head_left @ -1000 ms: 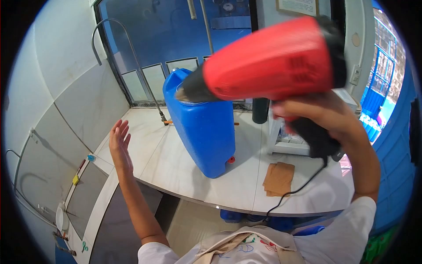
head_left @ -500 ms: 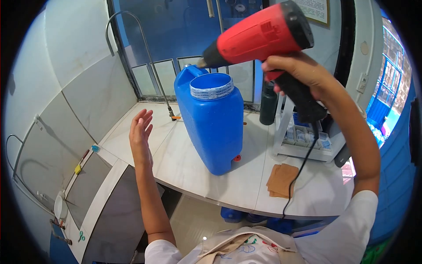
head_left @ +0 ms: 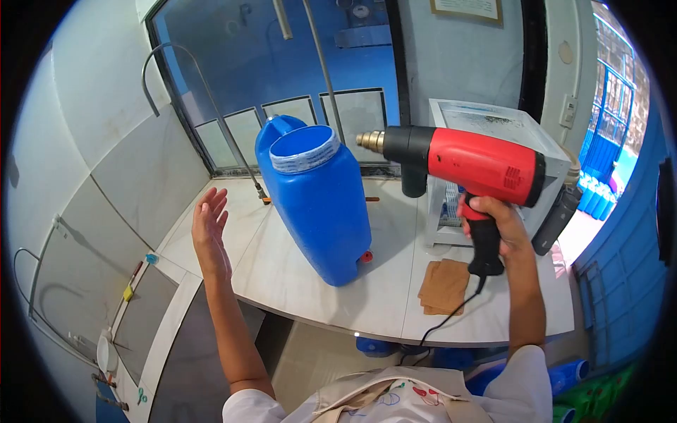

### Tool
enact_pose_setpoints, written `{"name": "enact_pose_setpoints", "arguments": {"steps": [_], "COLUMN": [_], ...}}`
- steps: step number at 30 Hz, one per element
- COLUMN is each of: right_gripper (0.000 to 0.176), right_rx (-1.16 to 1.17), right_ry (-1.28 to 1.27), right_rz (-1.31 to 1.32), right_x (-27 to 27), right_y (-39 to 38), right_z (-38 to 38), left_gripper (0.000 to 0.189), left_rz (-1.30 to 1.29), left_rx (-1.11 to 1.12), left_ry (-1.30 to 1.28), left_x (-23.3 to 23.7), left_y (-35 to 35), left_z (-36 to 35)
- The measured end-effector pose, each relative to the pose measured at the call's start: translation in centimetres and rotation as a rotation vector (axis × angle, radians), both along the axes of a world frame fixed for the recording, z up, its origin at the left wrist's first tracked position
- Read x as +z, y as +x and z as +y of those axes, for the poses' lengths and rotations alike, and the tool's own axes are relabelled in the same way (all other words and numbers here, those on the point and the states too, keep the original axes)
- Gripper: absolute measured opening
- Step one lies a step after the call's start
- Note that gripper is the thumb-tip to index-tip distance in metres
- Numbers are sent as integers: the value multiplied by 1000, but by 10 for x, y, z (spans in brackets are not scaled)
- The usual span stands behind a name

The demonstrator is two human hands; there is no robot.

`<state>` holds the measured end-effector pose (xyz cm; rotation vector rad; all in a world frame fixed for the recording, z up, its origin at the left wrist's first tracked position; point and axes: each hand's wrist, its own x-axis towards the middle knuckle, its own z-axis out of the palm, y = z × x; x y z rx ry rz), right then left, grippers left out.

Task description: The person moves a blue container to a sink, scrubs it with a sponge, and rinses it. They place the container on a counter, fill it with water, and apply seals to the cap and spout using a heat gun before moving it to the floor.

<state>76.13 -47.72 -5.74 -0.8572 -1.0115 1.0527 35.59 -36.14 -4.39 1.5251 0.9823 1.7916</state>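
A blue plastic water jug [head_left: 321,211] stands upright on the white counter. Its wide mouth has a printed plastic seal band [head_left: 305,158] around it, and a small red tap part [head_left: 366,256] shows low on its side. In my right hand [head_left: 504,222] is a red and black heat gun [head_left: 476,161], gripped by its handle. The metal nozzle points left toward the jug's neck, a short way from it. My left hand [head_left: 211,229] is raised to the left of the jug, fingers extended and holding nothing, apart from the jug.
Brown folded cloths [head_left: 443,285] lie on the counter [head_left: 395,310] at right, near the gun's black cord [head_left: 451,314]. Behind the gun stands a white cabinet [head_left: 486,116], with a dark bottle [head_left: 557,218] beside it. A curved metal faucet pipe [head_left: 211,99] rises at left.
My right hand has lowered the heat gun and swung it right, from above the jug's rear to the right of its neck. The view has shifted; my left hand stays raised and open.
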Motion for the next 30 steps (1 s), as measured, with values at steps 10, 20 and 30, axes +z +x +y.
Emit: {"name": "enact_pose_setpoints", "arguments": {"steps": [10,20,30], "right_gripper": [34,18,29], "right_rx": [115,42,-71], "right_ry": [33,518,41], "right_rz": [-25,-809,-274], "right_x": [-48,-115,74], "right_y": [-40,-106,-9], "right_z": [-19,-32,19], "left_gripper": [53,54,57], "left_rz": [-28,-151,-103], "left_rx": [-12,12,16], "left_ry": [94,184,166], "left_x": [15,24,20], "left_y": [17,17,23], "left_z": [-6,-20,-16]}}
